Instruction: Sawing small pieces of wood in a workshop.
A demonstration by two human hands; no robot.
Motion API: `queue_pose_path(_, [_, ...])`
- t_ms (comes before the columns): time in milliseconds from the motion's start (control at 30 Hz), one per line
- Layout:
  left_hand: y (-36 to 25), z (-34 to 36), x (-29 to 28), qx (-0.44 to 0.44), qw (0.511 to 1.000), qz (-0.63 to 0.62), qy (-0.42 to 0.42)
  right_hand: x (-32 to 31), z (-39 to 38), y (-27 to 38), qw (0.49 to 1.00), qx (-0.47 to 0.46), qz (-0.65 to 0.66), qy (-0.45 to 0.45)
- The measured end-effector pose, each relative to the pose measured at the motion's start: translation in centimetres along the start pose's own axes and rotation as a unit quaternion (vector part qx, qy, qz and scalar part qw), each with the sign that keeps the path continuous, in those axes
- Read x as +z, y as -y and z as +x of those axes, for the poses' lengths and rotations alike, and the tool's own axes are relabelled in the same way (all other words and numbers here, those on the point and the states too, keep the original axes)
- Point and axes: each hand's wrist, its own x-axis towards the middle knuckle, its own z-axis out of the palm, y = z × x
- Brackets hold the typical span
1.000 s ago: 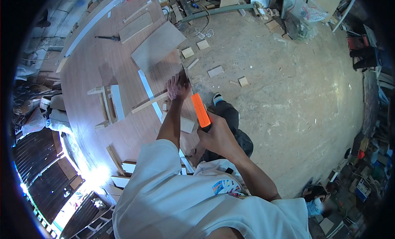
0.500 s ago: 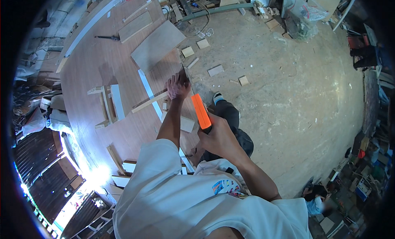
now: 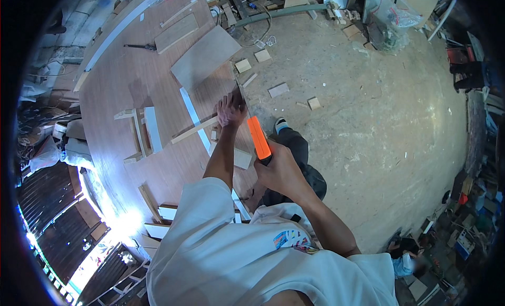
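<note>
My right hand grips a hand saw by its orange handle; the narrow blade runs forward along the table's right edge, beside my left hand. That hand bears on a pale wooden strip, fingers curled over it at the edge, partly hiding its end. The strip crosses a long white strip on the brown wooden tabletop. A short board lies by my left forearm, and a larger pale panel lies beyond my hand.
A small wooden frame and more boards lie on the table. Small offcuts are scattered on the floor by my foot. A plastic bag stands at the far side; another person is low among clutter at lower right.
The orange saw handle has slid slightly forward, away from me, with my right hand. The whole view has shifted slightly. My left hand keeps its place on the strip.
</note>
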Motion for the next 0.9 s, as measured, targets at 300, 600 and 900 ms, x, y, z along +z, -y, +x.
queue_pose_path(300, [0.9, -0.2, 0.6, 0.028, 0.993, 0.022, -0.109, 0.4, 0.6, -0.1, 1.0, -0.001, -0.009, -0.006])
queue_pose_path(600, [-0.3, 0.1, 0.2, 0.031, 0.993, -0.001, -0.115, 0.6, 1.8, -1.7, 0.999, -0.008, 0.008, -0.031])
queue_pose_path(900, [-0.9, 0.3, -0.3, 0.033, 0.989, -0.041, -0.135, 0.7, 1.6, -2.8, 1.0, 0.003, -0.004, -0.011])
